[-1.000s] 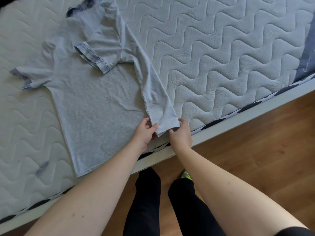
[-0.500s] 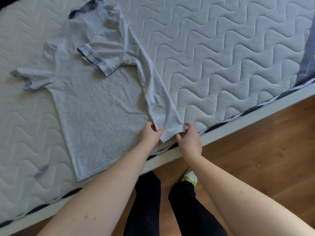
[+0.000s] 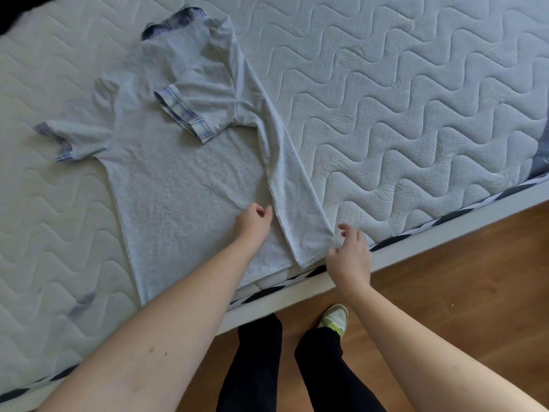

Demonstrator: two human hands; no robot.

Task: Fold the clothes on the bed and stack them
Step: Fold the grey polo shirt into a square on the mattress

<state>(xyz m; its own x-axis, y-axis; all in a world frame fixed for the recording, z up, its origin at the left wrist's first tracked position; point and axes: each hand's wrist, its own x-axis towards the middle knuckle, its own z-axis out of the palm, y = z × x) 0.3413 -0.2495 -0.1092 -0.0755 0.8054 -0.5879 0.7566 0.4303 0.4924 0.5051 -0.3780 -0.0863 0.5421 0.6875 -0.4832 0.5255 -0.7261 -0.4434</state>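
Observation:
A grey short-sleeved shirt (image 3: 184,185) with plaid cuffs and collar lies flat on the white quilted mattress (image 3: 401,120), hem toward me. Its right side is folded inward as a long strip, the sleeve lying across the chest. My left hand (image 3: 254,224) rests on the shirt's body just left of that strip, fingers loosely curled and holding nothing. My right hand (image 3: 349,254) is at the strip's lower right hem corner, near the mattress edge. Its thumb and fingertips pinch the slightly bunched fabric there.
The mattress edge with its dark and white piping (image 3: 445,224) runs diagonally in front of me. Below it are the wooden floor (image 3: 460,292), my dark trouser legs and a light shoe (image 3: 335,318). A dark cloth edge (image 3: 545,150) shows at far right.
The folded strip's hem has been drawn down toward the mattress edge and laid flat. My left hand let go of the hem and moved up-left; my right hand stays at the corner.

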